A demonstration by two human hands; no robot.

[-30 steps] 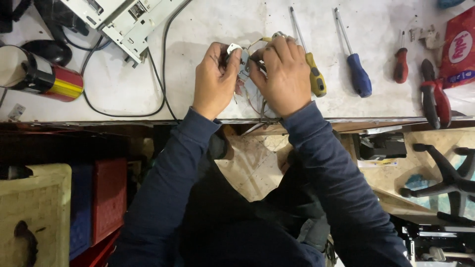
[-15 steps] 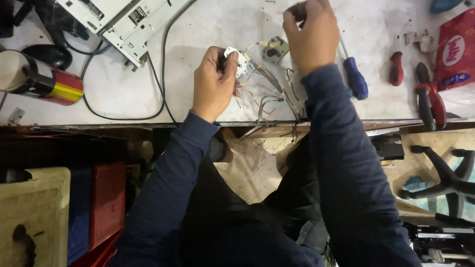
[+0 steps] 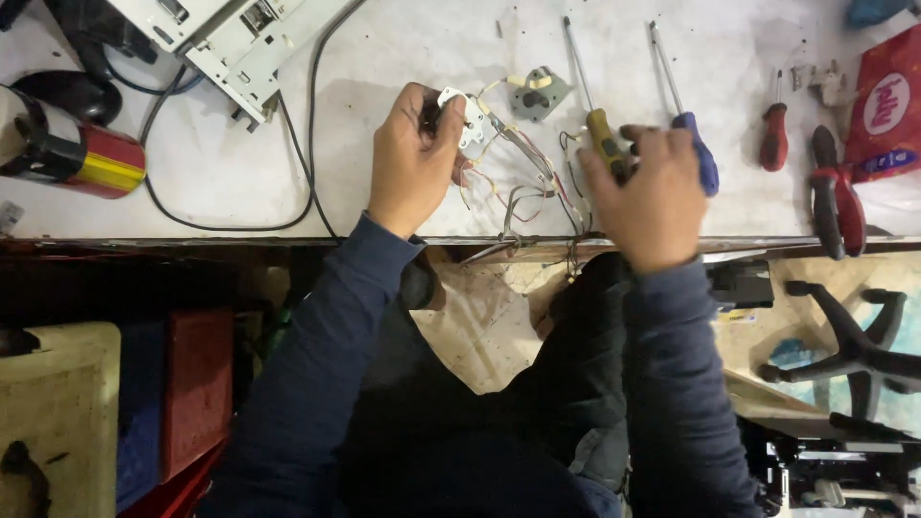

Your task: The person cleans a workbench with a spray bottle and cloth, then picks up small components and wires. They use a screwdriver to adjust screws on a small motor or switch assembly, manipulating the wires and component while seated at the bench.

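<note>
Holding the yellow screwdriver (image 3: 602,134) by its handle, right hand (image 3: 652,192) is closed around it at 3 o'clock on the bench (image 3: 288,182). Left hand (image 3: 414,158) at 10 o'clock grips a small white part (image 3: 470,115), with thin wires (image 3: 523,182) trailing between the hands. Farther out: grey motor (image 3: 537,93) at 12, blue screwdriver (image 3: 696,144) just beside the right hand, red pliers (image 3: 837,197) at 3.

Your right hand (image 3: 652,197) is back from the far bench; it now grips the yellow-handled screwdriver (image 3: 602,134). It no longer touches the white part (image 3: 467,117).
</note>
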